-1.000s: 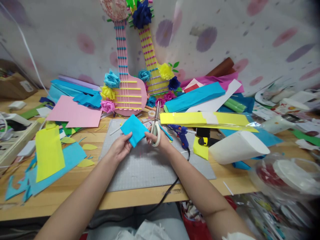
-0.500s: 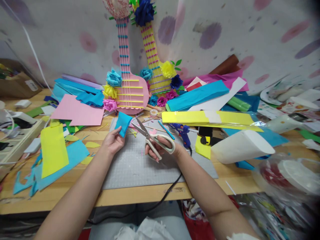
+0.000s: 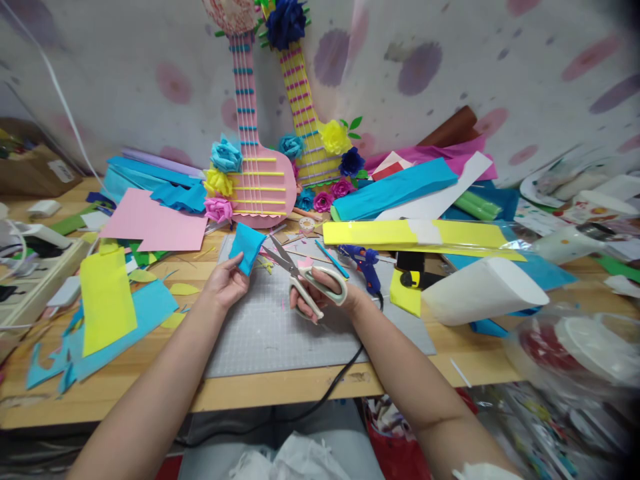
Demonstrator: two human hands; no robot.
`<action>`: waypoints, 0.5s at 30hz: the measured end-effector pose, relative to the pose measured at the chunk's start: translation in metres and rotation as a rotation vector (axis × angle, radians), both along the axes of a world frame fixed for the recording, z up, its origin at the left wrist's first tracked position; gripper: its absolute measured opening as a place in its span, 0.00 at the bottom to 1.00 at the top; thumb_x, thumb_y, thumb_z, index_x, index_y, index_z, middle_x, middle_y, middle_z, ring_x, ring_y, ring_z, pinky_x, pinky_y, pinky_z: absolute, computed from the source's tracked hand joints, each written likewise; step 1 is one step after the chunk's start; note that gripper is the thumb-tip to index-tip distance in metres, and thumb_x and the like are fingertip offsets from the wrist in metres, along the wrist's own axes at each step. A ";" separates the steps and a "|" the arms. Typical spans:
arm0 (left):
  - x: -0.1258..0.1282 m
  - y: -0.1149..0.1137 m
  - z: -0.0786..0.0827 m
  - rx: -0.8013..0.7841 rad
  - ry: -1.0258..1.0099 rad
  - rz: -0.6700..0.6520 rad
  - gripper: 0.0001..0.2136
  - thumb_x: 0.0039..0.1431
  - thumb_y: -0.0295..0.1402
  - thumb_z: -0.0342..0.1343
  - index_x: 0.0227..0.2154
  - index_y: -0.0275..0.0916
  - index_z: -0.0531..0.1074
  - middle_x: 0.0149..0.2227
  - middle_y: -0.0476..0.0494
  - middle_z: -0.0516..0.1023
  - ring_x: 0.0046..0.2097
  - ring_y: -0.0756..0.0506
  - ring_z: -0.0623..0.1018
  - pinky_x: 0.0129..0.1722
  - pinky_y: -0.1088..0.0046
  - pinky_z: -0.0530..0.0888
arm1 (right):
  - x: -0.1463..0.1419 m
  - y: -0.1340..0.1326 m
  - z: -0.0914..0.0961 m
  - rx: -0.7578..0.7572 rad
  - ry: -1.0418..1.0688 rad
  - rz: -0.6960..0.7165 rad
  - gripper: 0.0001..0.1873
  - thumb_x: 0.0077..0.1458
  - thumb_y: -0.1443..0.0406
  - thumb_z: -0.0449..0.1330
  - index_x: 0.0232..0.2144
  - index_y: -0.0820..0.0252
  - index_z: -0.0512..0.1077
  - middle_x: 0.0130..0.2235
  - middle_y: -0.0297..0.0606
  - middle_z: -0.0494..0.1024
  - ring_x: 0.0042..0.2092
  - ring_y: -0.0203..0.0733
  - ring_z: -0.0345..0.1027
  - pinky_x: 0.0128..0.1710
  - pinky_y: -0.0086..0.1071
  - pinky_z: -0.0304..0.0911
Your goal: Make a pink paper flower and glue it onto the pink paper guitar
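a craft workshop, or a hobby corner set up for paper work. a wooden table (image 3: 280,393) is buried in coloured paper: a pink sheet (image 3: 155,227), a yellow sheet (image 3: 107,300), a roll of blue crepe paper (image 3: 395,190) and leaf-shaped scraps (image 3: 183,290). a grey cutting mat (image 3: 270,333) with a printed grid lies at the front edge. the tools are a blue glue gun (image 3: 367,263) with its cord and scissors (image 3: 305,273), next to a folded blue paper (image 3: 247,247). finished pieces lean on the spotted wall (image 3: 425,73): a pink paper guitar (image 3: 260,190) and a yellow paper guitar (image 3: 307,147), both trimmed with paper flowers (image 3: 226,155).
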State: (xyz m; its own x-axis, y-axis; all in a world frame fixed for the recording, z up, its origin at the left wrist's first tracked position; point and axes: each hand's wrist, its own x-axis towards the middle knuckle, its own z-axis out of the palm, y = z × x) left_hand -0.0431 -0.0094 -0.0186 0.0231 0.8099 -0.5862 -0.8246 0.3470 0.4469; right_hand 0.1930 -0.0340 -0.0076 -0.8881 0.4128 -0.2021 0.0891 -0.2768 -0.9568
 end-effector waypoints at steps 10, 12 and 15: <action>0.001 -0.001 0.002 -0.002 0.012 0.027 0.07 0.58 0.20 0.47 0.33 0.32 0.69 0.23 0.45 0.78 0.25 0.50 0.79 0.25 0.82 0.77 | 0.003 0.000 -0.001 -0.020 -0.020 -0.017 0.42 0.49 0.36 0.35 0.35 0.65 0.67 0.24 0.38 0.68 0.23 0.36 0.61 0.20 0.29 0.52; 0.002 -0.001 0.004 0.027 0.028 0.049 0.08 0.58 0.19 0.46 0.36 0.32 0.69 0.24 0.45 0.78 0.25 0.50 0.79 0.25 0.82 0.77 | 0.003 0.000 -0.001 -0.027 -0.043 -0.036 0.42 0.50 0.36 0.33 0.34 0.66 0.67 0.23 0.38 0.68 0.23 0.36 0.61 0.20 0.29 0.50; 0.005 -0.003 0.007 0.097 0.066 0.078 0.10 0.58 0.18 0.46 0.38 0.33 0.69 0.25 0.46 0.79 0.26 0.52 0.79 0.26 0.82 0.76 | 0.003 0.000 -0.001 -0.037 -0.035 -0.039 0.43 0.50 0.36 0.33 0.34 0.66 0.68 0.23 0.39 0.68 0.23 0.36 0.61 0.18 0.28 0.47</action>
